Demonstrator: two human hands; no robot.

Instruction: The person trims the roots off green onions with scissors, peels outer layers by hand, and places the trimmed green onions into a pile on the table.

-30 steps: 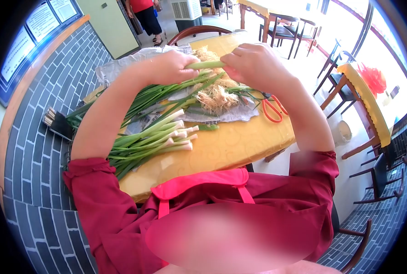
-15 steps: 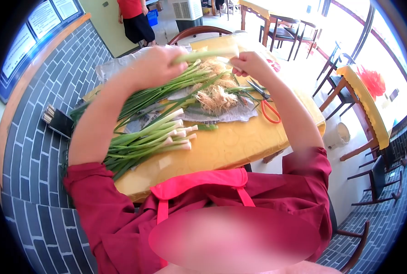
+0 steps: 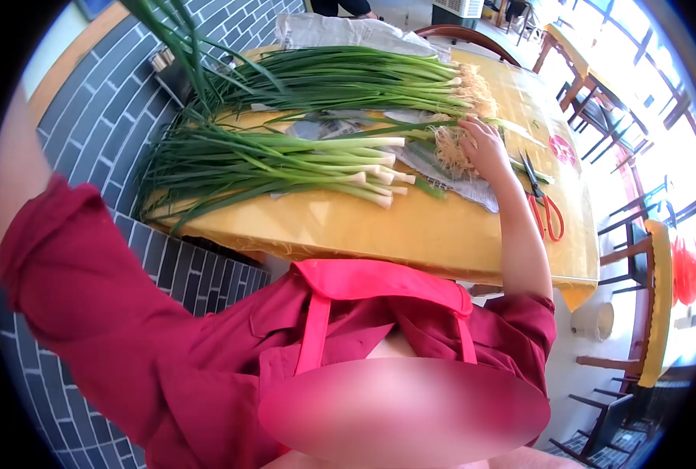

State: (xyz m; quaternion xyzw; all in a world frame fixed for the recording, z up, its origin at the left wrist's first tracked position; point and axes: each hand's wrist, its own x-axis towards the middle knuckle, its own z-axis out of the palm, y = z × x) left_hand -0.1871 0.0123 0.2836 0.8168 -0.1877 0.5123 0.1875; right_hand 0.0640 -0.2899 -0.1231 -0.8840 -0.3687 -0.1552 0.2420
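The right hand [image 3: 482,144] reaches down to a tangle of pale roots [image 3: 451,148] near the far right of the table [image 3: 324,230], its fingers slightly bent and partly spread over them; whether they have closed on anything, I cannot tell. The left hand lies beyond the picture's left edge, so its opening and any hold cannot be told. Only the left forearm [image 3: 19,141] shows, stretched out on that side (the rolled cuff sits above the elbow).

Nearest the body lies a bundle of spring onions with clean white ends [image 3: 285,156], the ends pointing right and the green leaves trailing left. Behind it, a thicker bundle of spring onions with roots on [image 3: 348,74] lies the same way. Some long green leaves [image 3: 195,55] rise at the upper left, in front of what is probably a chopstick holder [image 3: 174,82] by the brick wall [image 3: 105,102].

A printed newspaper sheet [image 3: 481,193] lies under the root tangle. To the right of the hand, orange-handled scissors [image 3: 536,189] rest on the yellow cloth, blades pointing away, with a pink item [image 3: 563,148] farther back.
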